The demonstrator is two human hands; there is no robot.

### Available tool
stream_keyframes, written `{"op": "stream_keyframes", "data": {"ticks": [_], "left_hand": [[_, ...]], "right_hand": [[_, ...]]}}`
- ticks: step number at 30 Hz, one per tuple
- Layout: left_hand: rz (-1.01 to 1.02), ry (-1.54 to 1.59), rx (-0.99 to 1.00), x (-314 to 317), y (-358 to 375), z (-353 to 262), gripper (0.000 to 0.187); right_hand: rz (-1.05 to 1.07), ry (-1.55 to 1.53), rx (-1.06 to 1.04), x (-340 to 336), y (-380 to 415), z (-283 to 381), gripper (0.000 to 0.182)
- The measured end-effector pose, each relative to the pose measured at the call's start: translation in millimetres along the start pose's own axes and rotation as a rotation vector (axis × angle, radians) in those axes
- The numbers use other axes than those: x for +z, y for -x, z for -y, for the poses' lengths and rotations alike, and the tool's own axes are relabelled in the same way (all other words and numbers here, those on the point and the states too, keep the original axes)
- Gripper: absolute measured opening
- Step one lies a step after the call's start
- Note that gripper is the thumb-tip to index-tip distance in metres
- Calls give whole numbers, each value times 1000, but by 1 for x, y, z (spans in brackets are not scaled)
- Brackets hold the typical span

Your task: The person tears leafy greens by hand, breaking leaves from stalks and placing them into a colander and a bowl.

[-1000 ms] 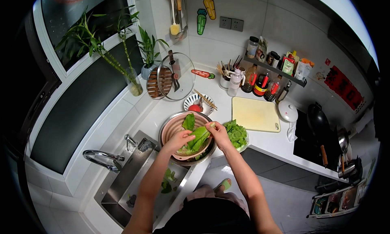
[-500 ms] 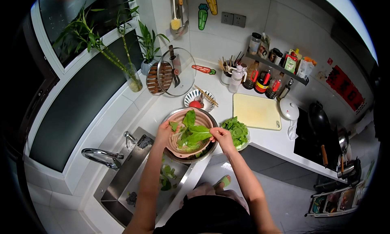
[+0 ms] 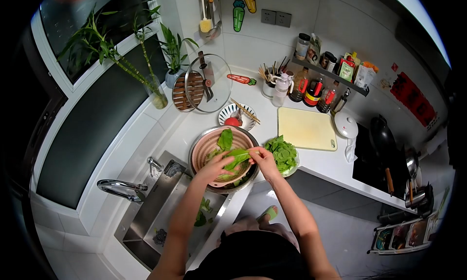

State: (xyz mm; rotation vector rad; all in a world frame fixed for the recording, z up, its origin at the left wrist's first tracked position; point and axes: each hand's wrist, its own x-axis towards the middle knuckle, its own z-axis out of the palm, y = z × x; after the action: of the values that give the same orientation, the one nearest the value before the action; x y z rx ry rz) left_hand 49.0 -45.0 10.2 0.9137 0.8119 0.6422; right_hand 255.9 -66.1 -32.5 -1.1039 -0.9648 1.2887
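Note:
A pink colander [image 3: 200,151] sits in a metal bowl [image 3: 249,183] on the counter beside the sink. Above the colander, my right hand [image 3: 265,163] pinches the end of a long green vegetable leaf [image 3: 238,157]. My left hand [image 3: 214,169] is over the colander's near left side, its fingers spread against the other part of that leaf. Another upright leaf [image 3: 225,139] stands in the colander. Just right of my right hand, a pile of leafy greens [image 3: 282,153] rests on a plate, mostly hidden under the leaves.
The steel sink [image 3: 146,217] at left holds scraps of greens [image 3: 202,214] under a faucet [image 3: 121,187]. Behind the bowl are a patterned plate [image 3: 243,126] with a red item and a glass lid [image 3: 219,85]. A cutting board [image 3: 306,129] lies right, near a wok [image 3: 382,139].
My left hand has moved right across the colander, and its fingers have spread onto the leaf. The right hand keeps its pinch in nearly the same place.

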Motion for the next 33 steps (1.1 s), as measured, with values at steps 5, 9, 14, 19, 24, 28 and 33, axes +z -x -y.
{"op": "stream_keyframes", "data": {"ticks": [5, 9, 14, 19, 24, 28, 33], "left_hand": [[-78, -813, 145, -18, -17, 30, 26], [-440, -1290, 534, -38, -21, 41, 20], [-188, -419, 168, -50, -26, 18, 24], [-98, -516, 101, -18, -24, 6, 23], [244, -584, 73, -17, -22, 13, 25], [-135, 62, 237, -43, -34, 18, 26], [-242, -314, 296, -37, -19, 2, 20]], "right_hand": [[47, 76, 46, -2, -1, -3, 11], [-52, 52, 83, -15, 1, 2, 11], [-6, -25, 179, -15, 8, 8, 10], [165, 32, 224, 0, 10, 10, 9], [116, 4, 185, 6, 12, 3, 9], [30, -48, 95, 7, 19, -6, 11], [179, -130, 170, 6, 22, -5, 14]]}}
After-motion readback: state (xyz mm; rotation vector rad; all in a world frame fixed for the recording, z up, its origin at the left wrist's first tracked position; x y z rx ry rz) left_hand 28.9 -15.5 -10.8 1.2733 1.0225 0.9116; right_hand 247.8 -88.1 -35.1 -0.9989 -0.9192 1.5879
